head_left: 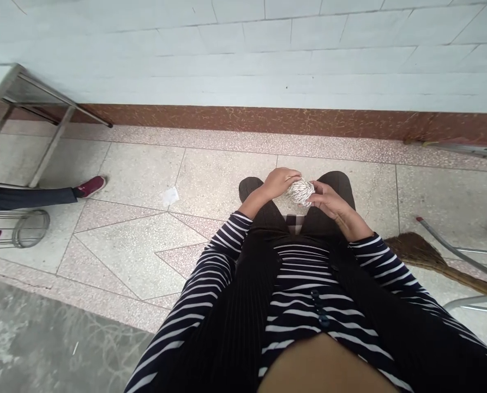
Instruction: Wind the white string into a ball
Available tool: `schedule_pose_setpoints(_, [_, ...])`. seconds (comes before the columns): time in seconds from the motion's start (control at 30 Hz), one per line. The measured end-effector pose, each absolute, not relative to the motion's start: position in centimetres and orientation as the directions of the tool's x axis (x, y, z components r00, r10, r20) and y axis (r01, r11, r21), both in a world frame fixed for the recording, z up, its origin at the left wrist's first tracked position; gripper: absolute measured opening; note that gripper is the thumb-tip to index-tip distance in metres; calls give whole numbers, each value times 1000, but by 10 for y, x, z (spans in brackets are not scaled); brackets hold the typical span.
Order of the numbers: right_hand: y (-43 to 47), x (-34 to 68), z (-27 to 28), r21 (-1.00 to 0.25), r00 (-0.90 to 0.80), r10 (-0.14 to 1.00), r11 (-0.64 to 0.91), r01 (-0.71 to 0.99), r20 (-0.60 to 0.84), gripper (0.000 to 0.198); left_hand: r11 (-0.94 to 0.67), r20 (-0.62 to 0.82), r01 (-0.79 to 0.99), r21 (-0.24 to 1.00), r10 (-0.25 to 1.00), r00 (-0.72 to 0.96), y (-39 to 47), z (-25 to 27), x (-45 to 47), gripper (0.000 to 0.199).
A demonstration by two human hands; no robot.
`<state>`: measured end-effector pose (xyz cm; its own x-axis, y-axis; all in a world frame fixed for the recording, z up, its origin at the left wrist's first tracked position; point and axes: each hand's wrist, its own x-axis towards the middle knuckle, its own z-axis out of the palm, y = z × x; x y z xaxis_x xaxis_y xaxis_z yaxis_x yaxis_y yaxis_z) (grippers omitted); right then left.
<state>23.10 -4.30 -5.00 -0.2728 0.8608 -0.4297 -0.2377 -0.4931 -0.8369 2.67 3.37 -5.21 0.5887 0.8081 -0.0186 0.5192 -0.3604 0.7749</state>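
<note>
A small white ball of cord (301,192), with dark lines between its strands, is held above my lap between my knees. My left hand (281,183) has its fingers closed over the upper left side of the ball. From the right, my right hand (328,200) grips it with the thumb below and the fingers above. The undersides of the fingers on both hands are partly hidden.
A metal-legged table (49,147) stands at the left, near another person's leg and red shoe (91,186) and a wire-framed stool (30,228). White paper (170,196) lies on the floor. A broom (417,251) and metal chair legs (451,245) are at my right. A tiled wall (243,65) faces me.
</note>
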Motion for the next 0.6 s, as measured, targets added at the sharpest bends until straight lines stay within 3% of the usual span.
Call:
schedule_pose_setpoints(0.2, [-62,231,-47,-808,-291,841,-528,-263,-456,46,-200,-112,421,885,786,608,25,-52,26,22])
schedule_pose_setpoints(0.6, [-75,227,-43,-808,-241,843,-532,-251,-480,39,-330,-17,428,841,775,631,14,-53,23,23])
